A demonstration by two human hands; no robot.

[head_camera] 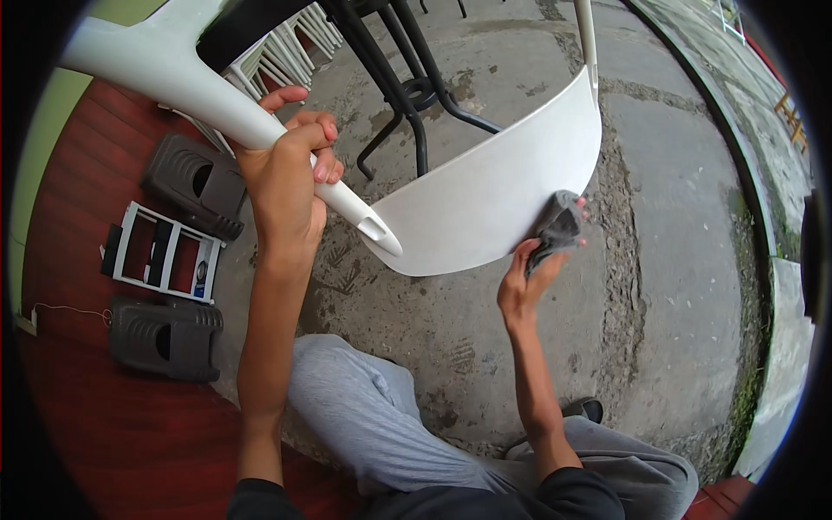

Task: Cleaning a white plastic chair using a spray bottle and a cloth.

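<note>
A white plastic chair is held up in front of me, its broad curved panel facing my side. My left hand is wrapped around a smooth white post that joins the panel's left end. In my right hand a crumpled grey cloth is bunched, pressed against or very near the lower right part of the panel. Some of the right fingers are hidden behind the cloth. A second thin post rises from the panel's right end.
Beyond the panel stands a black metal table base with splayed feet. White folded frames lean at upper left. Two dark plastic stools flank a white-and-black frame beside the red plank floor. A kerb edge bounds the concrete on the right.
</note>
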